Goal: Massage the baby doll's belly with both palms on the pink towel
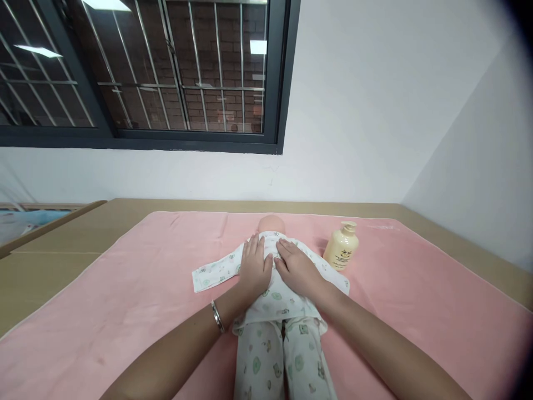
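A baby doll (271,225) in white printed pyjamas (278,333) lies on its back on a pink blanket (137,294), head away from me. My left hand (255,265) rests flat on the left side of its chest, fingers together and stretched out. My right hand (295,265) lies flat on the right side of the chest, beside the left hand. Neither hand grips anything. A silver bracelet (217,316) sits on my left wrist. The doll's left sleeve (212,272) spreads out to the side.
A cream pump bottle (341,247) stands upright on the blanket just right of the doll's shoulder. The blanket covers a tan surface (54,250) set against a white wall. A barred dark window (166,72) is above.
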